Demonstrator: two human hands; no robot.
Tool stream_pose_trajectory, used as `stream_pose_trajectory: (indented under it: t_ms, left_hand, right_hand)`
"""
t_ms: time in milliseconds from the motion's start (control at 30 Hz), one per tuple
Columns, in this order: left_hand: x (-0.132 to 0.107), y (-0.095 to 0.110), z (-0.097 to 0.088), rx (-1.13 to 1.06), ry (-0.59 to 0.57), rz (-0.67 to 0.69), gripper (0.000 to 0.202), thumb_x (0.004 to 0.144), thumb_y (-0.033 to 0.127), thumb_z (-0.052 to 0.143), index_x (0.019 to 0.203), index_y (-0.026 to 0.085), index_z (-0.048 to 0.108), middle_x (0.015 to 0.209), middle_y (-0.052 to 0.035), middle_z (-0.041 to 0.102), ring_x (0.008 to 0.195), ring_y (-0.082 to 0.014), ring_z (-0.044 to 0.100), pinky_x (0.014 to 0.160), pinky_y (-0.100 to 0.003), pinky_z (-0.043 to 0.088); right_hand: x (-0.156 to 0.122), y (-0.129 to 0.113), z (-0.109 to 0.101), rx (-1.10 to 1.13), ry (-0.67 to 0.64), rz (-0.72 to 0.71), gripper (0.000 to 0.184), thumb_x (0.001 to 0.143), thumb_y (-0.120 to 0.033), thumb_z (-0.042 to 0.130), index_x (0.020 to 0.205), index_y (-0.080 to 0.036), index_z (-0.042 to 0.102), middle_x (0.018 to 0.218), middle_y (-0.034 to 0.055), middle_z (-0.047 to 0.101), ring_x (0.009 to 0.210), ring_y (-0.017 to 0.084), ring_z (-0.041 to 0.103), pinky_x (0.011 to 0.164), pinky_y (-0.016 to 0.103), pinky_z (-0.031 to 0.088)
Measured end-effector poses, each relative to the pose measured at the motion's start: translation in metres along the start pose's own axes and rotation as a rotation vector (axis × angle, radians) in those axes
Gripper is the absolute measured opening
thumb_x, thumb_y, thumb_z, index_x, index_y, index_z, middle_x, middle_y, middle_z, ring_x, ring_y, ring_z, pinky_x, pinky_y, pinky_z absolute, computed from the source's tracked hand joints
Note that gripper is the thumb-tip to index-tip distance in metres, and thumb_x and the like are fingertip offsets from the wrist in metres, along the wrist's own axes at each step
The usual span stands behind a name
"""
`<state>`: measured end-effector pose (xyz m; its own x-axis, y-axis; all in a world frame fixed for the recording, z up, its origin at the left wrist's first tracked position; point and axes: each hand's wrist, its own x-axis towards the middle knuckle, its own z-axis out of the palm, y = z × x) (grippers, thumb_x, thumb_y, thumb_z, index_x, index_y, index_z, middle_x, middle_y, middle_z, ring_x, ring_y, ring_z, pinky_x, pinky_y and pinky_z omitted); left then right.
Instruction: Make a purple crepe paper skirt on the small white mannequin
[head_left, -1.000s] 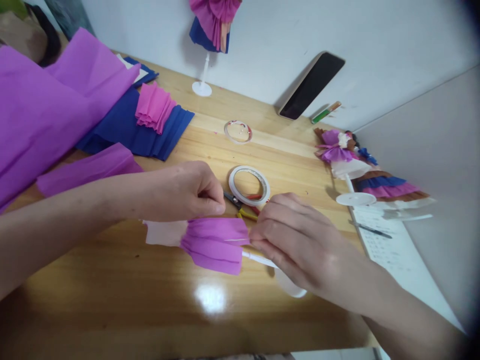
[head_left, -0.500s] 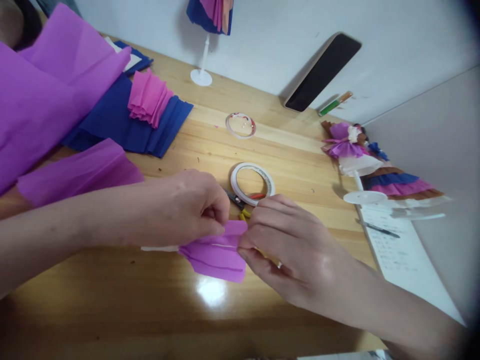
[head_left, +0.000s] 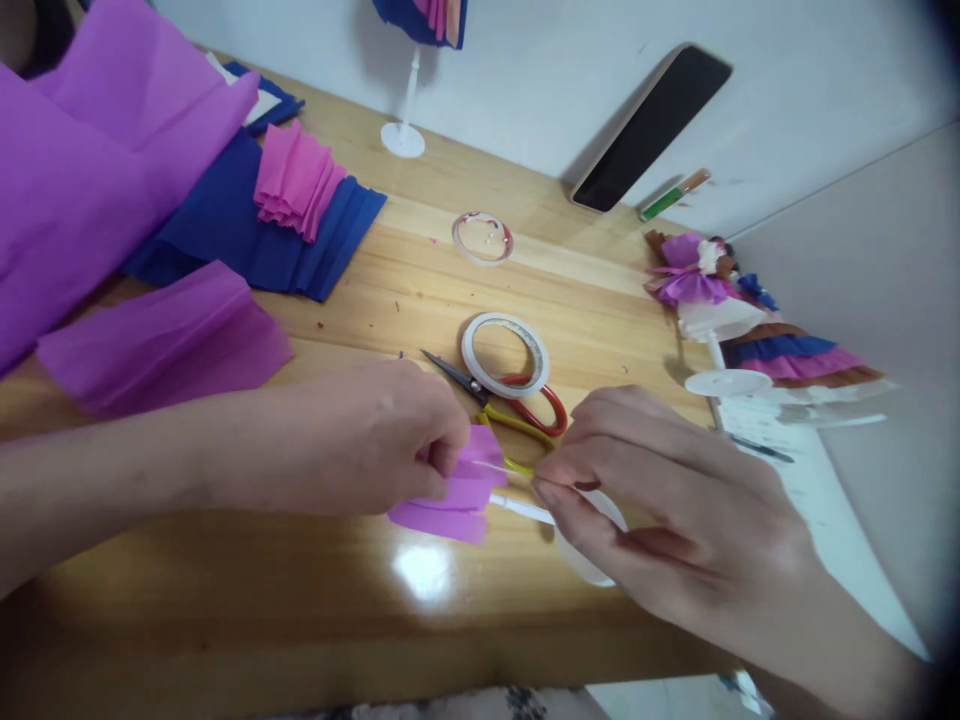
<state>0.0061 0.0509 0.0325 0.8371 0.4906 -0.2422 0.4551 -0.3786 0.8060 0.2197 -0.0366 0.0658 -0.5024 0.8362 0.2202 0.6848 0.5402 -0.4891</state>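
Observation:
My left hand (head_left: 367,440) is closed on a small piece of purple crepe paper (head_left: 465,500) over the front of the table. A thin white strip (head_left: 501,468) stretches from this paper to my right hand (head_left: 675,510), whose thumb and finger pinch its end. Beneath the hands a white stand (head_left: 525,510) lies on its side, its round base partly behind my right fingers. Just beyond are scissors (head_left: 555,408) with red and yellow handles. A white tape roll (head_left: 469,350) rests partly over them.
Purple crepe sheets (head_left: 112,160), a folded blue piece (head_left: 225,220) and a pleated pink piece (head_left: 300,185) lie at left. A thin tape ring (head_left: 459,250), an upright stand (head_left: 403,140), a black panel (head_left: 652,130) and a green marker (head_left: 675,195) are farther back. Paper-dressed figures (head_left: 694,285) are at right.
My right hand has moved right, away from the paper, drawing out the white strip. More of the scissors and the stand's base now shows. My left hand has shifted slightly right.

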Motion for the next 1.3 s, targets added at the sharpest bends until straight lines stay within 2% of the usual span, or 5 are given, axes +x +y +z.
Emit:
stream_pose_trajectory:
  t_ms: [200,500,833,1067,1300]
  left_hand:
    - [0.003,0.012,-0.007,0.117,-0.069,0.002,0.013,0.065,0.012,0.051,0.056,0.018,0.057,0.055,0.0035,0.053,0.053,-0.0097,0.043,0.050,-0.027,0.023]
    - [0.006,0.001,-0.008,0.025,-0.109,0.019,0.009,0.066,0.016,0.054,0.061,0.019,0.061,0.056,0.0050,0.054,0.050,-0.0082,0.045,0.046,-0.023,0.026]
    - [0.007,0.002,-0.010,-0.011,-0.124,0.005,0.010,0.066,0.015,0.053,0.059,0.017,0.060,0.055,0.0046,0.056,0.049,-0.0075,0.044,0.049,-0.023,0.028]
    - [0.009,0.000,-0.011,-0.029,-0.138,-0.024,0.009,0.066,0.018,0.055,0.060,0.018,0.061,0.054,0.0047,0.054,0.048,-0.0087,0.045,0.046,-0.023,0.027]
    - [0.005,0.002,-0.008,0.039,-0.113,0.025,0.010,0.063,0.012,0.054,0.057,0.018,0.060,0.055,0.0028,0.056,0.052,-0.0108,0.046,0.050,-0.026,0.026]
  right_hand:
    - [-0.006,-0.002,0.007,0.071,-0.102,-0.053,0.017,0.086,-0.001,0.053,0.081,-0.017,0.059,0.073,0.0032,0.056,0.068,0.016,0.049,0.068,0.033,0.042]
    - [-0.006,-0.002,0.020,0.086,-0.176,-0.113,0.017,0.091,-0.005,0.049,0.080,-0.015,0.058,0.078,0.0051,0.056,0.070,0.016,0.043,0.068,0.031,0.040]
    - [-0.004,0.000,0.029,0.013,-0.113,-0.080,0.021,0.091,-0.007,0.049,0.074,-0.016,0.059,0.072,0.0034,0.057,0.067,0.016,0.045,0.067,0.032,0.040]
    - [-0.004,-0.001,0.016,0.123,-0.113,-0.013,0.017,0.087,-0.003,0.052,0.078,-0.017,0.057,0.070,0.0018,0.055,0.065,0.014,0.046,0.064,0.031,0.041]
    - [0.005,0.011,0.005,0.146,0.089,0.108,0.016,0.086,-0.008,0.058,0.076,-0.020,0.058,0.066,0.0001,0.055,0.061,0.013,0.053,0.053,0.026,0.042]
